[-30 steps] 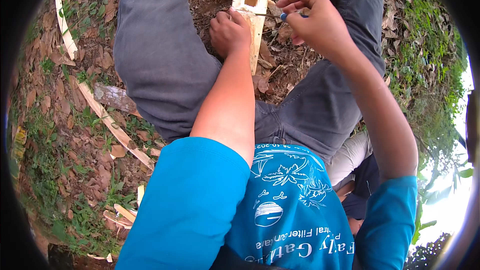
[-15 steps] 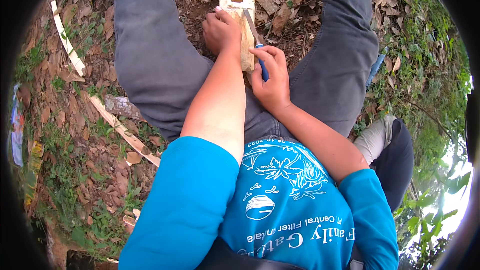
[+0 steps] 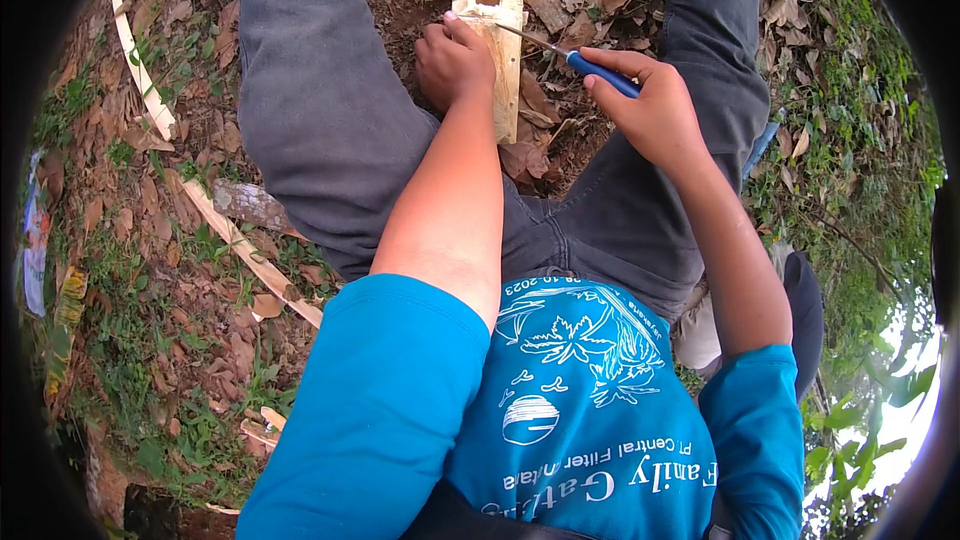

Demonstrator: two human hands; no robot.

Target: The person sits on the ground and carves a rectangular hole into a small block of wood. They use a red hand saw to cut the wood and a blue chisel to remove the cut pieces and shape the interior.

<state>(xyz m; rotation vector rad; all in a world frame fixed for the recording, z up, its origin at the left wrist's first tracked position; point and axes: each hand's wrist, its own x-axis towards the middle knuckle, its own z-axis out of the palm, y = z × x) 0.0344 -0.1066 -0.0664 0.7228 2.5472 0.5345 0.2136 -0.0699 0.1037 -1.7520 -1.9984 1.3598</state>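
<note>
While seemingly clasping wooden block [image 3: 508,82] with left hand [image 3: 456,66], pinching blue-handled tool [image 3: 602,73] in right hand [image 3: 654,108], angled over block.

compared with half a second ago, the right hand [image 3: 655,112] is farther out to the right, and the blue-handled tool [image 3: 603,74] slants across the wooden piece [image 3: 507,85] instead of pointing lengthwise along it.

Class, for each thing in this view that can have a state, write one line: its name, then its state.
Left grip: against the wood's left edge; how tightly is unclear
Right grip: closed on the tool's handle
Blue-handled tool: held slantwise, tip at the wood
Wooden piece: between the legs, rectangular opening near its far end
Long wooden strip: lying on the leafy ground
Grey trouser legs: spread apart
</note>
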